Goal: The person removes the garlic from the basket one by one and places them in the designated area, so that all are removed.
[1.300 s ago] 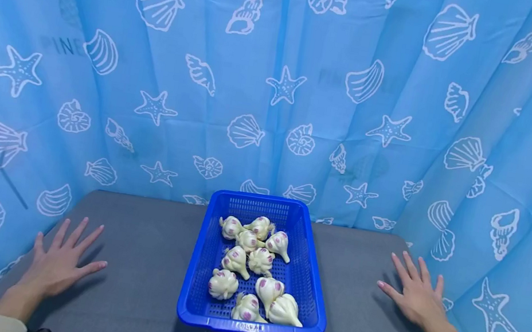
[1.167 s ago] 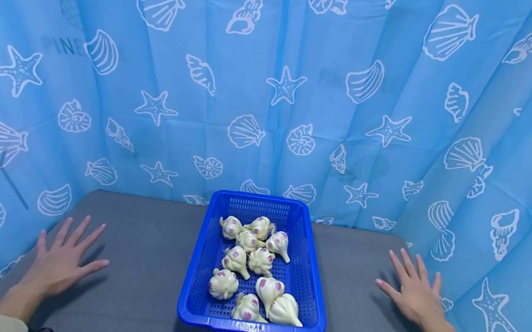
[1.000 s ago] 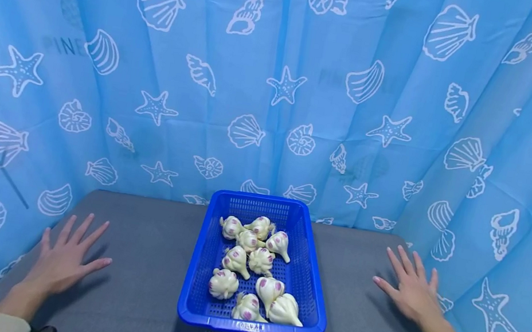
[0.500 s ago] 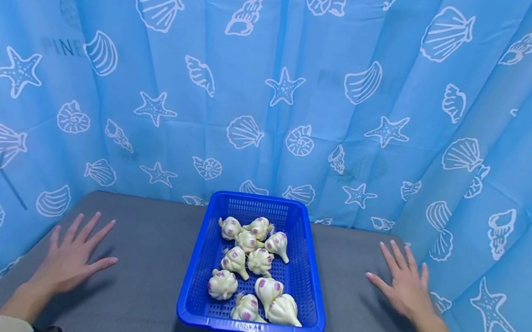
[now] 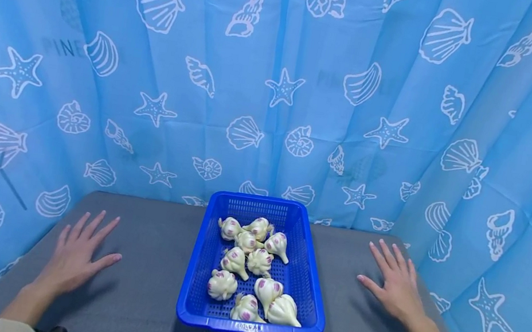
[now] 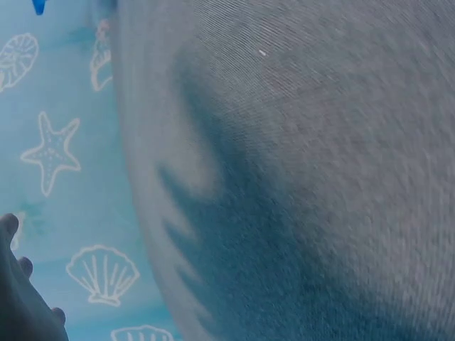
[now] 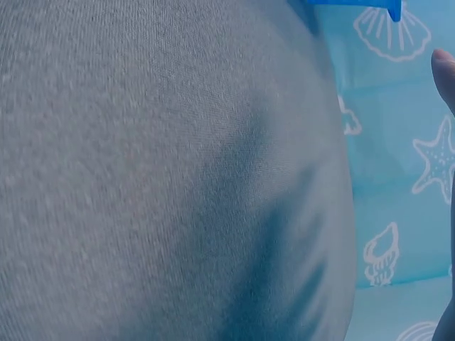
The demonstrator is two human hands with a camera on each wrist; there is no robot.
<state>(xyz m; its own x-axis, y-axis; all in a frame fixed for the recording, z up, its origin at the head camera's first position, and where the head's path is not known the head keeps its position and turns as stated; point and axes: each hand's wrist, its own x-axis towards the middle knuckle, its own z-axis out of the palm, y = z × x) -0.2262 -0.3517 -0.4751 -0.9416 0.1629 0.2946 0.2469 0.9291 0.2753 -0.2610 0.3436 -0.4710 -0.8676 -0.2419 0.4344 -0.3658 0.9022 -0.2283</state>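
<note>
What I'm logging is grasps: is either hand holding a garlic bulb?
No: the left hand and right hand are spread on either side of the blue basket of garlic bulbs.

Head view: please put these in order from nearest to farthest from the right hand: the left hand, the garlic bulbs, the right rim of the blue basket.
1. Right rim of the blue basket: the side facing the right hand.
2. Garlic bulbs: inside the basket.
3. Left hand: beyond the basket, on the left.

Left grip [image 5: 73, 258] and right grip [image 5: 395, 288] neared the basket [image 5: 215, 322].
</note>
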